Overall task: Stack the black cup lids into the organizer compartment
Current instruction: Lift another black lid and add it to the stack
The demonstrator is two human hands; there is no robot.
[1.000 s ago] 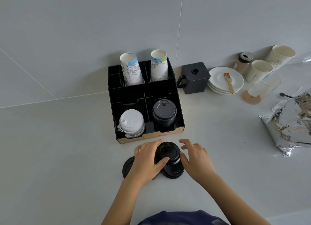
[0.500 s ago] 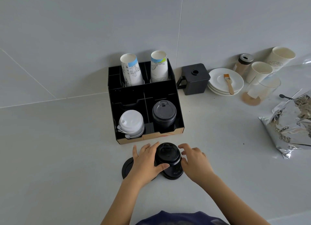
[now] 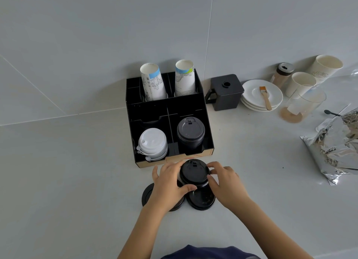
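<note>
both hands, left hand (image 3: 168,183) and right hand (image 3: 225,181), clamped on opposite sides of the black lid stack (image 3: 194,174), upright on the counter at the organizer (image 3: 193,107) front edge; front-right compartment (image 3: 190,132) lies straight ahead

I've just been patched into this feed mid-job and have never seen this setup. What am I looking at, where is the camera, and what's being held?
There is no machine here: a person works with bare hands, and the one camera sits on their head, looking forward and down.

The left hand and right hand grip a short stack of black lids from both sides, in front of the black organizer. Two more loose black lids lie flat on the counter beneath the hands.

The organizer's front right compartment holds a stack of black lids, the front left white lids, and the back paper cups.

To the right are a black box, plates, cups and a foil bag.
</note>
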